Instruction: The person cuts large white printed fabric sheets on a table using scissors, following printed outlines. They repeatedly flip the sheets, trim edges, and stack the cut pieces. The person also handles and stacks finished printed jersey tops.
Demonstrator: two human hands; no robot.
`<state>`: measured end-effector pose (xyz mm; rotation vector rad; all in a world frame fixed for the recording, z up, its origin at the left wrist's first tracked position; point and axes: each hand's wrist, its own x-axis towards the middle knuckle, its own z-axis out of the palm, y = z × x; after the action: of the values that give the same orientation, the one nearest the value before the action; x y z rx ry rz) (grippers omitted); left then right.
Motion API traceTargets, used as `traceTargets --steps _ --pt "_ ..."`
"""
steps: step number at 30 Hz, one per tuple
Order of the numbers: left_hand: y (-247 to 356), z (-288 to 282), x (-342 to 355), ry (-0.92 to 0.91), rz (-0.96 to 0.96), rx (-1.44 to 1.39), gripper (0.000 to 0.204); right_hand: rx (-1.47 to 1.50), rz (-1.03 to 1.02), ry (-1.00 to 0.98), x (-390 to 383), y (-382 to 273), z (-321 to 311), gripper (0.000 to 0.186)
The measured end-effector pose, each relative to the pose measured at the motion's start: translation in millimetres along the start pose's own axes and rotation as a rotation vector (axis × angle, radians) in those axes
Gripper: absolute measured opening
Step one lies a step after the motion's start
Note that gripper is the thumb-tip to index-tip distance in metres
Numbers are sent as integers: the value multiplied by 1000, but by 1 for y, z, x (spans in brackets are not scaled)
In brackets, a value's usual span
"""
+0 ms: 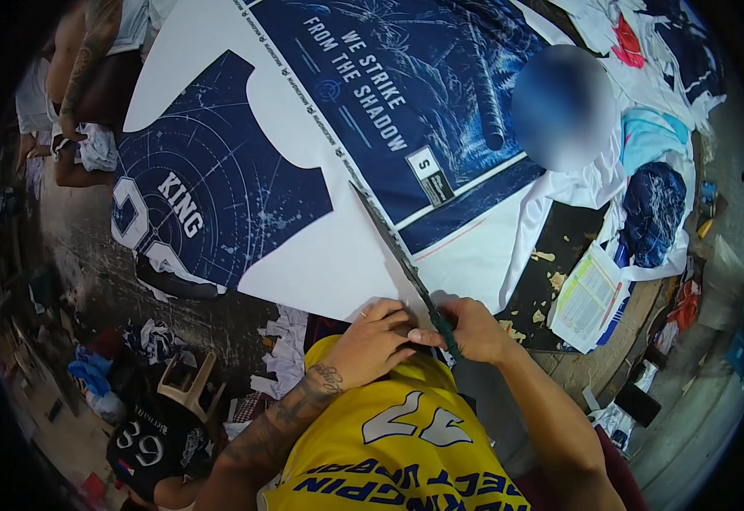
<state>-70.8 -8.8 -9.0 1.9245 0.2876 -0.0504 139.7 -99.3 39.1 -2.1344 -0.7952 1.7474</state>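
A sheet of white fabric printed with navy jersey panels (244, 179) lies spread in front of me. My right hand (467, 332) grips long fabric shears (393, 243) by their green handle. Their dark blades point away to the upper left, lying along the white strip between two printed panels. Close beside the handle, my left hand (380, 341) has its fingers curled over the near edge of the fabric. Part of that grip is hidden under the fingers. A larger navy panel (372, 102) with a small label print lies right of the blades.
Another person's arm (74, 85) shows at the upper left, and a person in a black shirt (159, 443) is at lower left near a beige plastic chair (189, 387). Right of the sheet are a printed paper (589, 298), a dark blue cloth bundle (654, 213) and heaped fabric.
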Motion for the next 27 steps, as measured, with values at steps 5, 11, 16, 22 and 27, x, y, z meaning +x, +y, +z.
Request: traceTargets --steps 5,11,16,22,27 --pt "-14 -15 3 -228 -22 -110 30 -53 2 -13 30 -42 -9 80" --pt "-32 -43 24 -425 -86 -330 30 -96 53 -32 69 -89 -24 83" --pt "-41 -65 43 -412 -161 -561 24 -90 78 -51 95 -129 -30 75" --pt "-60 -65 64 -600 -105 -666 39 -193 154 -107 126 -176 -42 74" --pt "-75 -69 85 -876 -141 -711 53 -103 190 -122 157 -213 -49 70"
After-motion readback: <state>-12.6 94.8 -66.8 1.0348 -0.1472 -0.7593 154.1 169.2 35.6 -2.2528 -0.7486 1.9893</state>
